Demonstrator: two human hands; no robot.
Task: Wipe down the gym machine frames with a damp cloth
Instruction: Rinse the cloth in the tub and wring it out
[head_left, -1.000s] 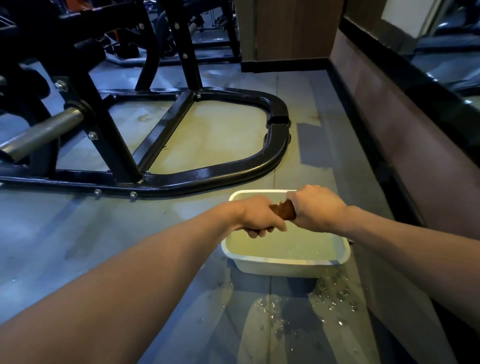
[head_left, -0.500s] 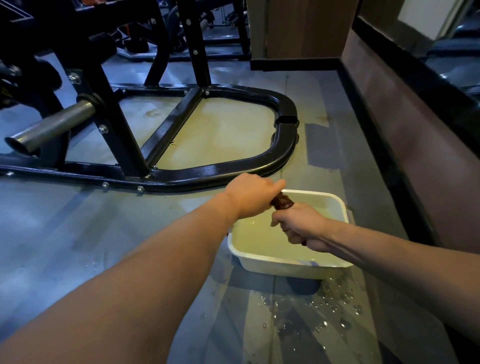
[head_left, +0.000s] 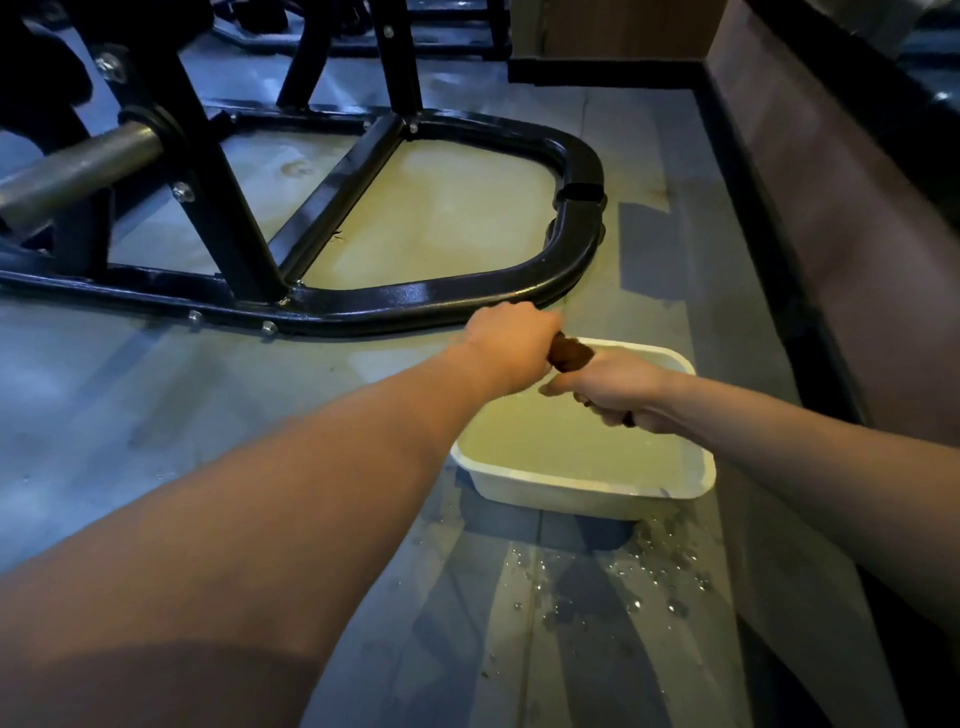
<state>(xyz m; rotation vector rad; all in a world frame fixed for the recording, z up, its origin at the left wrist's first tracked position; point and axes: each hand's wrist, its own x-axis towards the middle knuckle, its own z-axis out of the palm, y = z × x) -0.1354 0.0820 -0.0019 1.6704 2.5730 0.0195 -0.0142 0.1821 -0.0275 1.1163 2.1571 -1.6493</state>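
The hands have twisted more: left hand (head_left: 511, 345) and right hand (head_left: 615, 392) both squeeze the cloth (head_left: 571, 356). Keep wringing over the tub (head_left: 582, 488).

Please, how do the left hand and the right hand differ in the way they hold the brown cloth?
The left hand is farther from the camera, at the far rim of the white basin; the right hand is nearer, over the water. The left hand shows its back, knuckles up; the right hand is turned, so its curled fingers show underneath. Both grip the twisted brown cloth, one at each end.
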